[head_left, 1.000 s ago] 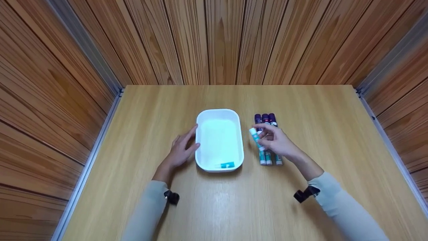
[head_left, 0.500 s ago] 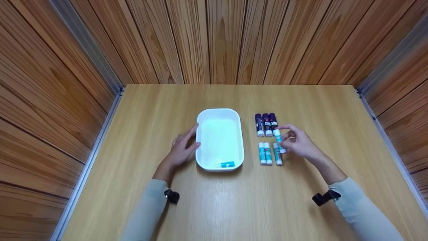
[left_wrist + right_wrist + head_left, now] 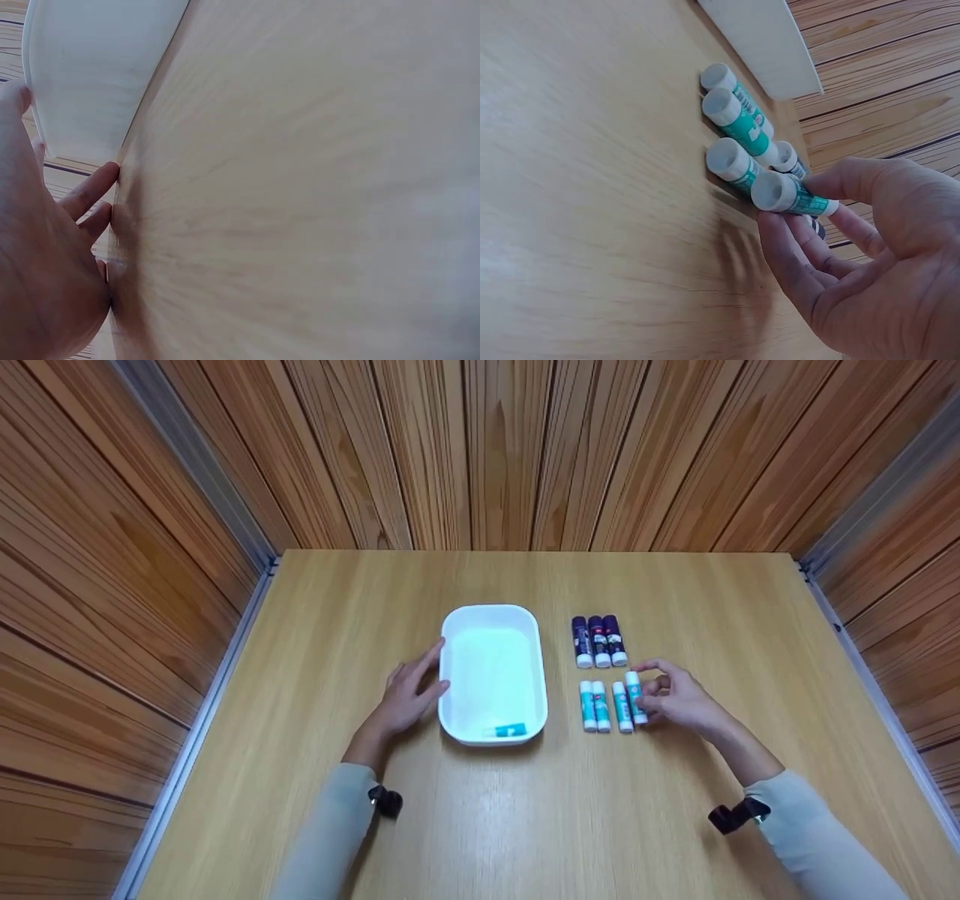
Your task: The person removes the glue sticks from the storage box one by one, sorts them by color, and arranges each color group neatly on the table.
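Observation:
My right hand [image 3: 679,699] pinches a teal glue stick [image 3: 635,697] with white ends between thumb and fingers. In the right wrist view this held glue stick [image 3: 791,193] is just beside another teal glue stick [image 3: 735,163] on the table. Two more teal glue sticks [image 3: 595,706] lie to the left, side by side. Behind them is a row of three dark purple glue sticks [image 3: 598,642]. My left hand [image 3: 409,694] rests against the left side of a white plastic tub [image 3: 445,720], thumb and a fingertip on its rim. One teal glue stick [image 3: 510,730] lies inside the tub, near its front end.
The light wood table [image 3: 480,825] runs back to a wood-panelled wall [image 3: 495,457]. Metal rails [image 3: 199,720] edge it at the sides. A dark wrist camera [image 3: 739,814] sits on my right wrist, another camera [image 3: 386,801] on my left.
My right hand has moved right with its teal glue stick, from over the rows to their right end, then lowered it beside the front row. The left hand and tub stay put.

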Action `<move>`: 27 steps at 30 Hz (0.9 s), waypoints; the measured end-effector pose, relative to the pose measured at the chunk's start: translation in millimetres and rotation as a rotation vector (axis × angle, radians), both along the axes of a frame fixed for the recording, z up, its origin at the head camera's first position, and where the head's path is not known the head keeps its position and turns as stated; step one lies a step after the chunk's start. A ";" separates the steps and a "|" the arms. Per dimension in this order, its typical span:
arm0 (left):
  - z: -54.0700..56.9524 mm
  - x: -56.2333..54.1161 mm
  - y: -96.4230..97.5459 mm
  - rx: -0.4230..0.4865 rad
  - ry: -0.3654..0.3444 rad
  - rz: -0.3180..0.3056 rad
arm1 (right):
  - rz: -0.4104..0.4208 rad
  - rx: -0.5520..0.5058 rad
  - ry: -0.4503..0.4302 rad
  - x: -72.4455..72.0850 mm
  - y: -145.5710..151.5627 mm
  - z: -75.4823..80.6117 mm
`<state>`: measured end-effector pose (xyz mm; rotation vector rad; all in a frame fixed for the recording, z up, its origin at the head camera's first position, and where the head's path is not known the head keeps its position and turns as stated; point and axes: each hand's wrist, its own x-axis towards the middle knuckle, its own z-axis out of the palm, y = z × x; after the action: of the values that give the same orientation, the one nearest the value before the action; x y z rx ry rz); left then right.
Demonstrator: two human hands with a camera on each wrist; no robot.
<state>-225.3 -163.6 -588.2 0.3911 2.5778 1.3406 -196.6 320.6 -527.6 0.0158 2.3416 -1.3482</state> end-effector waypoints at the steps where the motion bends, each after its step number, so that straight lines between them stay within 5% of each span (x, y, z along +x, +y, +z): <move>1: -0.2 0.1 -0.1 0.000 -0.001 0.000 | 0.005 0.002 -0.006 0.4 0.4 -1.5; 27: -2.4 -0.5 1.1 0.004 0.008 0.002 | 0.034 0.018 -0.053 -2.0 -3.9 -11.2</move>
<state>-225.7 -162.5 -590.7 0.3957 2.5829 1.3483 -198.6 316.8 -538.8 0.0172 2.2996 -1.2950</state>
